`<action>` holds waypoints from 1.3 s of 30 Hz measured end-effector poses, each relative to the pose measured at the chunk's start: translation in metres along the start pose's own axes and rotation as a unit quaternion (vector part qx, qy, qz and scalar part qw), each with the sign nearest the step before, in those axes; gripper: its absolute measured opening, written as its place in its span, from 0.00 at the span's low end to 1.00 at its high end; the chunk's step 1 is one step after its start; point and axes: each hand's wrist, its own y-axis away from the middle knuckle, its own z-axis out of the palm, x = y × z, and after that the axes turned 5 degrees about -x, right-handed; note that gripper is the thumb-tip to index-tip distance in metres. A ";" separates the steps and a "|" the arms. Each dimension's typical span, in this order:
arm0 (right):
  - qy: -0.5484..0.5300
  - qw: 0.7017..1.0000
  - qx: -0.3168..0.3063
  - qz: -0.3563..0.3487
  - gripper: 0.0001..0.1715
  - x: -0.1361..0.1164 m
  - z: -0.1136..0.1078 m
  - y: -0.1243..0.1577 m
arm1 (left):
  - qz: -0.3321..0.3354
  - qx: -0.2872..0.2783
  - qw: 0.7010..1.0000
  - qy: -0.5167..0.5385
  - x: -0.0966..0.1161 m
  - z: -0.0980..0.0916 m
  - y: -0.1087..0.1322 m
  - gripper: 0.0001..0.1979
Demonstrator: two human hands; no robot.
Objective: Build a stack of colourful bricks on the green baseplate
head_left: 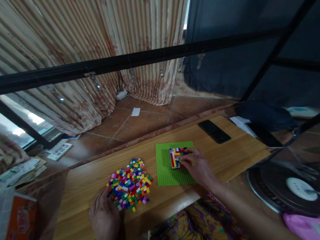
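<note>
A mixed pile of small coloured building bricks (130, 183) lies on the wooden table. At its left edge rests my left hand (104, 214), fingers loosely bent and fingertips beside the bricks, with nothing seen in them. To the right of the pile lies a green studded baseplate (163, 169). On it stands a small block built of multicoloured bricks (175, 157) with a pale lower edge. My right hand (198, 166) is over the right side of this block, thumb and fingers pinched together against its top. Whatever sits between those fingertips is too small and hidden to make out.
A black phone (214, 131) lies on the table (81, 194) to the right of the baseplate. A clear plastic box with an orange label (21, 221) stands at the left. Beyond the table are a dark metal bar (139, 58) and striped curtains (71, 37).
</note>
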 end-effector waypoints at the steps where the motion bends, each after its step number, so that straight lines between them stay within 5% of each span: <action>1: -0.003 1.000 -0.004 0.000 0.09 0.002 0.001 -0.001 | -0.001 -0.002 1.000 -0.003 0.000 0.000 0.000 0.19; 20: -0.241 0.956 0.115 0.124 0.03 0.000 0.026 -0.003 | -0.033 -0.037 0.999 -0.008 -0.002 -0.003 -0.002 0.20; 30: -0.157 0.983 0.076 0.060 0.08 0.011 0.017 0.005 | -0.059 -0.009 0.997 0.038 0.004 -0.005 0.001 0.20; 34: -0.099 0.988 0.119 -0.021 0.11 -0.012 0.007 0.013 | -0.032 0.009 0.998 0.054 0.009 -0.004 -0.008 0.22; 36: -0.129 0.985 0.073 -0.087 0.12 -0.036 0.012 0.013 | -0.019 -0.002 0.998 0.061 0.011 -0.002 -0.014 0.23; 39: -0.149 0.975 -0.085 -0.141 0.16 -0.069 0.044 0.001 | -0.004 -0.018 0.998 0.067 0.013 0.001 -0.018 0.22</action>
